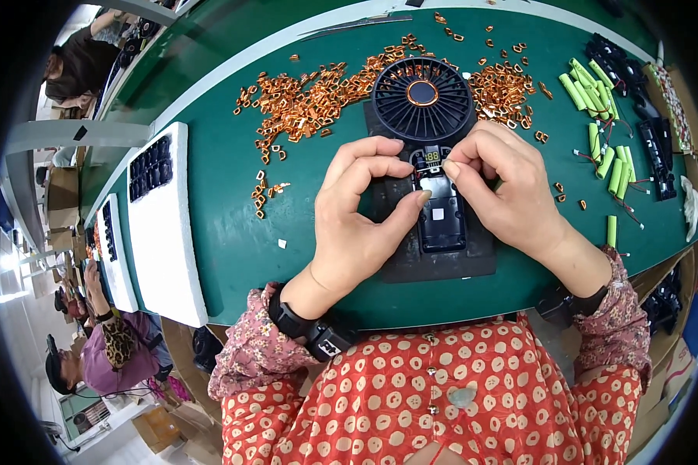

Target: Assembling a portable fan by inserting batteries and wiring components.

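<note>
A black handheld fan lies face up in front of me, its round grille at the far end. Its opened handle points toward me and shows a small circuit board with a digit display near the grille. My left hand curls round the handle's left side, its fingers by the board and its thumb on the handle below. At the board's right edge, my right hand is closed in a pinch; its fingertips hide whatever is between them. Under the fan is a dark mat.
Loose copper-coloured rings are heaped across the far side of the green table. Green battery cells with wires lie at the right beside black housings. A white foam tray with black parts stands left. Other people work farther left.
</note>
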The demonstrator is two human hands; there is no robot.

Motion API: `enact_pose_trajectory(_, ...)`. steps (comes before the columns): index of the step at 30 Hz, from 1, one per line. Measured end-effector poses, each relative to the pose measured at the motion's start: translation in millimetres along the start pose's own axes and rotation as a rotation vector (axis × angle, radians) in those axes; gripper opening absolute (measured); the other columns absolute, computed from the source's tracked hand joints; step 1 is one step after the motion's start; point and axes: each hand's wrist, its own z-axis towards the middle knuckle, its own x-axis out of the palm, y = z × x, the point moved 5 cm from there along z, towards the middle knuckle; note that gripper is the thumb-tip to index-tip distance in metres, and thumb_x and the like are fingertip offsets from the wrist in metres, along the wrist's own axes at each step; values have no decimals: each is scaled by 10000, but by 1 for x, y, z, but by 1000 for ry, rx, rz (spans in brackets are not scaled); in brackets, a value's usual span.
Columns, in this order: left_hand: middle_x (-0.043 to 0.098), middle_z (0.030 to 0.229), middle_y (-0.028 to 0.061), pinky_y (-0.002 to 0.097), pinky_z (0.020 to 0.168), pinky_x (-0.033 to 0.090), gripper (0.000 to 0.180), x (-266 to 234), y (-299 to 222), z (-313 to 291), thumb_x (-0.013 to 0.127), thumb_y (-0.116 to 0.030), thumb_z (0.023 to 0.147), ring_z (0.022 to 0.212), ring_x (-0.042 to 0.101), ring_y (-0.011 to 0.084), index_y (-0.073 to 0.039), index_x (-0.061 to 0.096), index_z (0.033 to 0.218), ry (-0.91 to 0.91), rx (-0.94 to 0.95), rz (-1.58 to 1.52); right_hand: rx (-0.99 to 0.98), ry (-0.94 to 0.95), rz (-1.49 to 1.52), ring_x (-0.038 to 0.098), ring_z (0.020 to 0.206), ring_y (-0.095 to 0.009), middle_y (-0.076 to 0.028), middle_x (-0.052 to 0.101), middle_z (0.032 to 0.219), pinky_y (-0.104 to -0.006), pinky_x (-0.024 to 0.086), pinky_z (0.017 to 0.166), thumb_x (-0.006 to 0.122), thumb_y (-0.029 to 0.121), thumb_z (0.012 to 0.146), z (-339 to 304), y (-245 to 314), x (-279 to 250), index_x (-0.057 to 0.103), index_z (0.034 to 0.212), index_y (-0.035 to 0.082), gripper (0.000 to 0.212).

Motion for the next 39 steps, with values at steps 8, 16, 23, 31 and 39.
enact_pose_trajectory(8,656,1133,101,343,872,520,403,-2,-5,1,816,25,716,1040,635,246,-48,685,1089,-32,126,57,-6,72,3,578,664,-228,-72,551,733,-347,455,596,697,28,825,3,1,-1,590,807,24,108)
enact_pose_trajectory(16,697,997,81,360,779,530,446,1,-16,0,793,30,705,905,654,280,-61,689,1129,-80,298,162,-133,77,-154,565,748,-301,-103,527,783,-405,467,634,692,21,812,1,15,0,560,822,30,133)
enact_pose_trajectory(23,691,1025,72,345,760,557,391,6,-32,-4,715,41,745,877,668,245,-37,681,1128,-30,453,408,-54,119,-61,587,750,-303,-102,561,784,-401,472,640,687,55,839,3,9,-3,580,833,24,112)
enact_pose_trajectory(31,715,1001,119,330,722,566,327,7,-35,-3,710,118,776,841,698,267,1,698,1080,-24,399,410,125,178,146,530,660,-136,-51,568,777,-291,418,582,663,84,925,1,-6,-7,653,911,-14,100)
enact_pose_trajectory(39,710,902,108,314,673,552,301,4,-29,6,749,118,745,785,688,240,-3,724,1020,-57,323,345,200,129,98,602,732,-212,-93,622,835,-317,474,649,624,47,934,-1,-17,-26,659,958,-18,78)
